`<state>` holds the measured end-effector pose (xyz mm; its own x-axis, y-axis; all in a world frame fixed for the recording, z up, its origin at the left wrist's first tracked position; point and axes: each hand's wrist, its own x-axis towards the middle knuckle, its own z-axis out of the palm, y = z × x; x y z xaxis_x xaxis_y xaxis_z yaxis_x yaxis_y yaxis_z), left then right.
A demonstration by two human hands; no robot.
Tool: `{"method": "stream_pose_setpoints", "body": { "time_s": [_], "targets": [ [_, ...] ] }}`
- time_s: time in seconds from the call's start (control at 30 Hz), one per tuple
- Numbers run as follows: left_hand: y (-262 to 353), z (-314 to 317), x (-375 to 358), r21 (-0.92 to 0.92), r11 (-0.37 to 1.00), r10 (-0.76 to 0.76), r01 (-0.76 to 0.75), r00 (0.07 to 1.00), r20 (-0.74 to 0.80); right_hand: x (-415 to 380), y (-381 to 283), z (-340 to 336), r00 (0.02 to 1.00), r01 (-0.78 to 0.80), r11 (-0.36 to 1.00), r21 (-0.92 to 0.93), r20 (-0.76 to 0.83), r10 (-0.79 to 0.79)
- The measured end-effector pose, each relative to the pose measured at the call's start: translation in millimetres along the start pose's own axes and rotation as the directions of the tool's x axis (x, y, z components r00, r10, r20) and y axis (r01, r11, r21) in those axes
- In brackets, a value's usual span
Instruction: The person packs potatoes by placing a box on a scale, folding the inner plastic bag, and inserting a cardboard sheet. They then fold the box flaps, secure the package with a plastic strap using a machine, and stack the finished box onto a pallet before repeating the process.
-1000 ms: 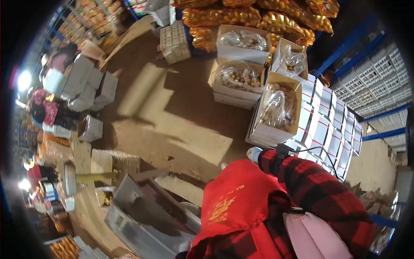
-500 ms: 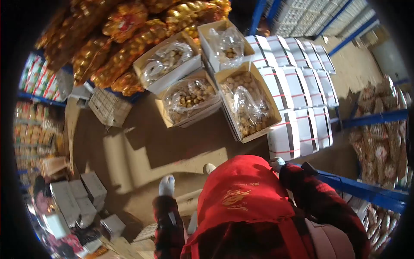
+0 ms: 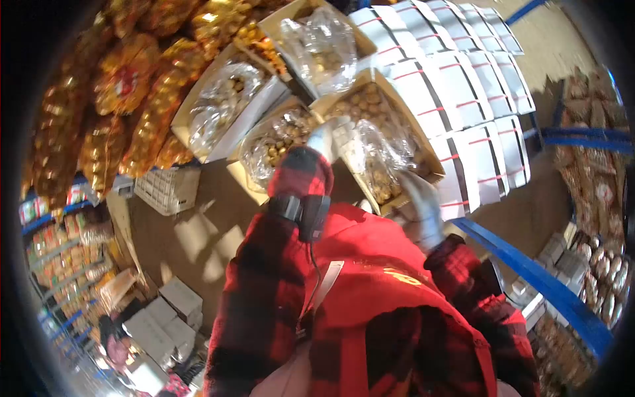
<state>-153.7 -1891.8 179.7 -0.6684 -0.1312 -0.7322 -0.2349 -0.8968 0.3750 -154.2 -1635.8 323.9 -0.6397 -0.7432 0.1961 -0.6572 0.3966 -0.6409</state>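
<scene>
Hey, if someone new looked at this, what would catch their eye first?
Probably the red apron, bright at bottom middle. Next, the golden sacks piled at upper left and the red-striped white boxes stacked at upper right. Near the middle, the left hand and right hand are at an open box of round brown produce.

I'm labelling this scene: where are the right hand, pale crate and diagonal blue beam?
Right hand [image 3: 423,204]: head view, its blurred middle.
Pale crate [image 3: 167,190]: head view, its side.
Diagonal blue beam [image 3: 533,280]: head view, mid-length.
</scene>
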Motion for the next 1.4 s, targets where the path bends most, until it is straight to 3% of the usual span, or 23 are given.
{"method": "stream_pose_setpoints", "body": {
  "time_s": [0.03, 0.07, 0.1, 0.13, 0.17, 0.2, 0.23, 0.3, 0.37, 0.43, 0.5, 0.53, 0.63, 0.73, 0.83, 0.87, 0.9, 0.93, 1.03, 1.13, 1.23, 1.33, 1.4],
  "targets": [
    [3.3, 19.0, 19.0, -0.049, 0.994, -0.090, 0.096, 0.990, 0.112, 16.7, -10.9, 6.0, 0.999, 0.038, 0.989, 0.143, -0.037, -0.033],
    [10.5, 50.6, 17.5, 0.074, 0.995, -0.068, 0.061, 0.992, 0.108, 31.8, -29.0, 10.5, 0.994, 0.000, 0.960, 0.280, -0.104, 0.030],
    [19.3, 77.4, 24.8, 0.255, 0.967, -0.011, -0.005, 0.998, 0.063, 37.3, -43.1, 20.4, 0.920, -0.355, 0.682, 0.640, 0.109, 0.376],
    [25.4, 95.5, 41.9, 0.428, 0.902, 0.053, -0.060, 0.998, 0.028, 55.0, -46.7, 25.6, 0.797, -0.568, 0.442, 0.694, 0.329, 0.507],
    [29.1, 105.9, 58.1, 0.586, 0.804, 0.122, -0.103, 0.993, 0.008, 68.8, -49.8, 36.5, 0.709, -0.630, 0.221, 0.744, 0.437, 0.553],
    [33.0, 110.4, 72.4, 0.816, 0.501, 0.359, -0.287, 0.927, 0.105, 70.7, -47.4, 57.2, 0.720, -0.628, 0.344, 0.698, 0.354, 0.597],
    [37.9, 113.0, 93.9, 0.910, 0.100, 0.531, -0.402, 0.795, 0.293, 82.8, -42.1, 62.5, 0.708, -0.631, 0.351, 0.692, 0.329, 0.625],
    [51.7, 132.3, 104.3, 0.875, -0.255, 0.652, -0.411, 0.596, 0.470, 106.8, -31.4, 73.2, 0.682, -0.637, 0.365, 0.679, 0.276, 0.677],
    [69.0, 157.2, 81.7, 0.743, -0.647, 0.620, -0.173, 0.449, 0.644, 131.0, -36.4, 55.3, 0.640, -0.619, 0.131, 0.774, 0.400, 0.656],
    [76.3, 168.2, 89.4, 0.537, -0.842, 0.468, -0.058, 0.418, 0.779, 151.2, -42.1, 43.3, 0.609, -0.598, -0.050, 0.800, 0.494, 0.620],
    [79.0, 171.1, 96.1, 0.424, -0.899, 0.353, -0.105, 0.396, 0.847, 170.1, -48.7, 29.3, 0.582, -0.557, -0.311, 0.771, 0.629, 0.515],
    [78.8, 171.1, 100.8, 0.366, -0.924, 0.292, -0.110, 0.415, 0.862, 183.2, -60.8, 24.4, 0.582, -0.468, -0.339, 0.816, 0.574, 0.576],
    [72.0, 170.9, 109.5, 0.295, -0.949, 0.192, -0.113, 0.537, 0.822, 201.3, -74.1, 22.9, 0.533, -0.515, -0.281, 0.809, 0.560, 0.635],
    [65.2, 166.3, 118.9, 0.253, -0.954, 0.093, -0.164, 0.637, 0.765, 180.1, -56.1, 84.0, 0.598, -0.543, 0.304, 0.783, 0.106, 0.795],
    [60.0, 166.2, 120.0, 0.270, -0.950, 0.058, -0.156, 0.761, 0.646, 182.9, -55.3, 55.3, 0.786, -0.565, 0.768, 0.303, -0.086, 0.612],
    [56.8, 167.1, 119.5, 0.279, -0.949, 0.050, -0.150, 0.797, 0.602, 183.8, -48.9, 48.1, 0.871, -0.483, 0.876, 0.021, -0.091, 0.482],
    [52.3, 167.0, 117.3, 0.291, -0.942, 0.029, -0.169, 0.820, 0.572, 183.3, -46.4, 43.5, 0.936, -0.350, 0.900, -0.258, -0.050, 0.350],
    [46.4, 168.2, 114.7, 0.300, -0.935, 0.006, -0.188, 0.839, 0.544, 182.5, -47.1, 40.3, 0.926, -0.343, 0.843, -0.415, 0.003, 0.378],
    [27.4, 180.7, 101.7, 0.241, -0.947, -0.043, -0.211, 0.828, 0.559, 184.2, -41.0, 18.8, 0.970, -0.163, 0.861, -0.482, -0.239, 0.050],
    [3.4, 185.6, 87.3, 0.206, -0.904, -0.148, -0.376, 0.725, 0.673, 183.6, -44.1, 12.6, 0.953, -0.159, 0.938, -0.309, -0.296, 0.064],
    [-31.7, 182.1, 71.1, 0.077, -0.951, -0.144, -0.300, 0.647, 0.749, 180.5, -40.6, 3.4, 0.954, -0.167, 0.976, -0.141, -0.274, 0.123],
    [-60.3, 166.7, 50.8, -0.019, -0.910, -0.328, -0.415, 0.690, 0.645, 172.5, -41.8, -7.3, 0.972, -0.179, 0.981, 0.074, -0.138, 0.188],
    [-81.8, 133.2, 48.6, -0.079, -0.892, -0.388, -0.445, 0.664, 0.639, 148.0, -35.2, -7.1, 0.981, -0.112, 0.990, 0.085, -0.152, 0.124]
  ]
}}
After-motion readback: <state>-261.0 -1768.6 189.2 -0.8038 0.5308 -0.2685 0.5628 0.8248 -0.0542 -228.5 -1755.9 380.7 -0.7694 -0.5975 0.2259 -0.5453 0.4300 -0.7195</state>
